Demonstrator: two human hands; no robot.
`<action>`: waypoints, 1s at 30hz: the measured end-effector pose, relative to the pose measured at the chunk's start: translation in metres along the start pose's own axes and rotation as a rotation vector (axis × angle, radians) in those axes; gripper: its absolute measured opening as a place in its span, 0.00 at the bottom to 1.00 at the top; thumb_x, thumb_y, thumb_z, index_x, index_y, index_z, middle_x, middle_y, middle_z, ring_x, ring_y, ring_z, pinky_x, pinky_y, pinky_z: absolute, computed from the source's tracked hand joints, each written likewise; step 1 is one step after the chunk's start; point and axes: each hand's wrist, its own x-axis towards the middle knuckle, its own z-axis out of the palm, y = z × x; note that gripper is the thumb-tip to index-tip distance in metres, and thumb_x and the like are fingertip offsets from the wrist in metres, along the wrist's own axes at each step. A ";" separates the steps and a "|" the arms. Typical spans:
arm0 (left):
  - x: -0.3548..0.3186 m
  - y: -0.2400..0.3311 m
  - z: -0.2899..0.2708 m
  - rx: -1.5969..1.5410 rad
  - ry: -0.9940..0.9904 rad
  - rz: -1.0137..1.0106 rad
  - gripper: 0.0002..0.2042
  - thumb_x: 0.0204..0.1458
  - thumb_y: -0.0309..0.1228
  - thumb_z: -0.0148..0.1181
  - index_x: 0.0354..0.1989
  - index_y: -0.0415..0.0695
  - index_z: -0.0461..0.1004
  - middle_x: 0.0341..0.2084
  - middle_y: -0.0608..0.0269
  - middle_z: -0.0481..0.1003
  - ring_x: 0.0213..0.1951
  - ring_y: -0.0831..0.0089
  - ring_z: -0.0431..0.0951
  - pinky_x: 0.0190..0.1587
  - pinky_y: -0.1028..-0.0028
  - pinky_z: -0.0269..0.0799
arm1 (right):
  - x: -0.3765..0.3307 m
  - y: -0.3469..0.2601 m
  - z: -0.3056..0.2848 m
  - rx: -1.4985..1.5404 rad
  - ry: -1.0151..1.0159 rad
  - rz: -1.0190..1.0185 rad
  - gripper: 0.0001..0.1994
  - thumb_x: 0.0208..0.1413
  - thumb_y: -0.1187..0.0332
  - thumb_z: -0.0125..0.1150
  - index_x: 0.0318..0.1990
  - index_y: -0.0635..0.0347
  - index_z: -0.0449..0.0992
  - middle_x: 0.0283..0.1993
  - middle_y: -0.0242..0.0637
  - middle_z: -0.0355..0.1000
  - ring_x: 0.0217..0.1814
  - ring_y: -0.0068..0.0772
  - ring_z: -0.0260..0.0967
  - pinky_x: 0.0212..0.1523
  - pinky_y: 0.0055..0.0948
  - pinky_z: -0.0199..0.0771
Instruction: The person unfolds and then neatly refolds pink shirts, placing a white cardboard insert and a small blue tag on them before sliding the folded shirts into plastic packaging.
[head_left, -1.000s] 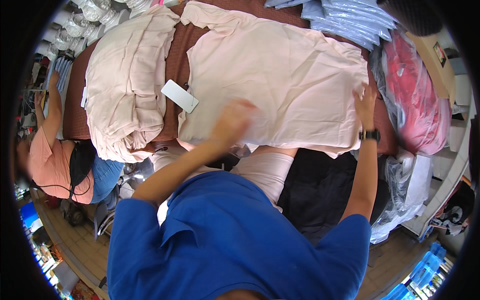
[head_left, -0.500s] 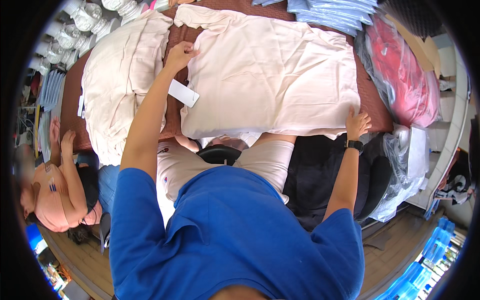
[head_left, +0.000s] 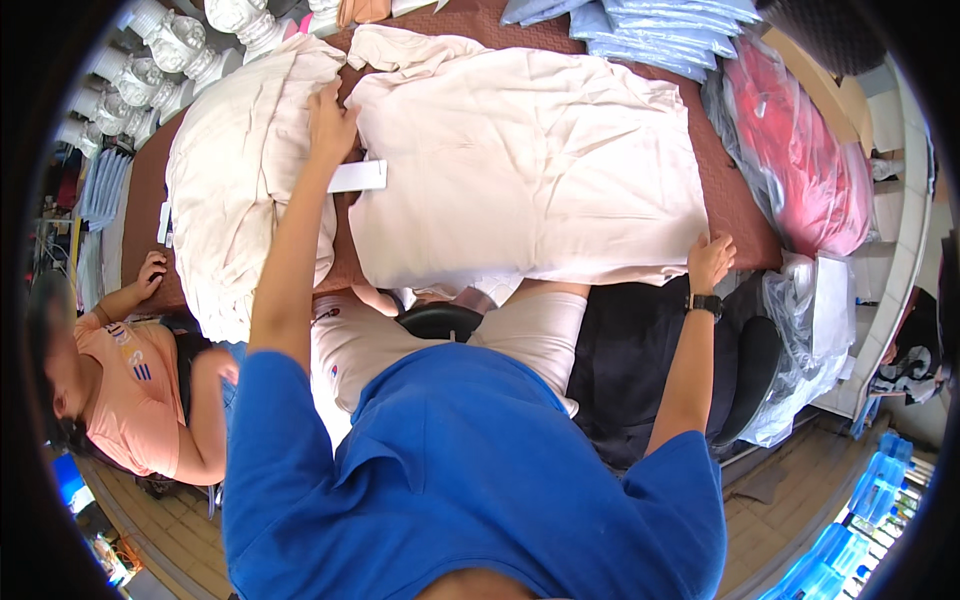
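Note:
A cream short-sleeved shirt (head_left: pixel 540 160) lies spread out on the table before me, its sleeve (head_left: pixel 410 48) at the far left. At the shirt's near right corner my right hand (head_left: pixel 711 262) has its fingers curled on the hem. My left hand (head_left: pixel 330 125) is just off the shirt's left edge, fingers apart, between it and a pile of cream garments (head_left: pixel 235 190). Beside my left wrist a white hang tag (head_left: pixel 358 176) sticks out, partly over the shirt. The shirt's near edge hangs over my lap.
A brown cloth (head_left: pixel 745 215) covers the table. Bagged blue garments (head_left: pixel 655 30) are stacked at the far right, near a red bagged bundle (head_left: pixel 800 150). White mannequin busts (head_left: pixel 180 45) line the far left. A person in a peach shirt (head_left: pixel 135 400) sits at my left.
My left hand has let go of the shirt's left edge and moved left toward the pile. The shirt has shifted slightly left. The person at left has moved their arms.

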 end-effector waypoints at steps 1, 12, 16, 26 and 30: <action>-0.022 0.025 -0.017 0.114 0.082 0.203 0.23 0.55 0.30 0.64 0.56 0.33 0.67 0.46 0.41 0.70 0.46 0.49 0.73 0.48 0.60 0.72 | -0.002 -0.010 -0.013 -0.047 0.031 0.016 0.16 0.57 0.61 0.62 0.47 0.59 0.73 0.49 0.54 0.69 0.52 0.63 0.67 0.50 0.53 0.70; -0.232 0.114 -0.080 0.218 -0.258 -0.260 0.10 0.55 0.29 0.61 0.33 0.38 0.66 0.30 0.46 0.69 0.33 0.50 0.71 0.35 0.59 0.64 | 0.010 -0.188 0.023 0.494 -0.104 -0.723 0.20 0.54 0.63 0.66 0.53 0.55 0.74 0.49 0.54 0.69 0.50 0.57 0.68 0.50 0.52 0.69; -0.236 0.092 -0.107 0.186 -0.209 -0.556 0.10 0.57 0.29 0.60 0.36 0.36 0.66 0.35 0.46 0.69 0.37 0.48 0.72 0.35 0.58 0.66 | -0.012 -0.225 0.006 0.309 -0.288 -0.577 0.18 0.53 0.60 0.67 0.50 0.56 0.75 0.49 0.51 0.68 0.51 0.57 0.69 0.48 0.51 0.74; 0.000 0.051 -0.021 -0.107 -0.025 -0.238 0.25 0.56 0.42 0.67 0.51 0.31 0.72 0.40 0.56 0.77 0.36 0.76 0.76 0.31 0.76 0.72 | 0.143 -0.201 0.075 0.243 -0.032 -0.567 0.19 0.50 0.66 0.68 0.50 0.60 0.75 0.51 0.53 0.68 0.53 0.60 0.69 0.51 0.51 0.75; 0.087 0.003 0.035 -0.211 -0.138 -0.599 0.25 0.51 0.42 0.70 0.44 0.27 0.75 0.31 0.53 0.80 0.27 0.75 0.80 0.24 0.77 0.74 | 0.178 -0.220 0.087 0.229 -0.228 -0.413 0.22 0.53 0.66 0.60 0.56 0.61 0.72 0.53 0.62 0.72 0.55 0.63 0.72 0.56 0.50 0.73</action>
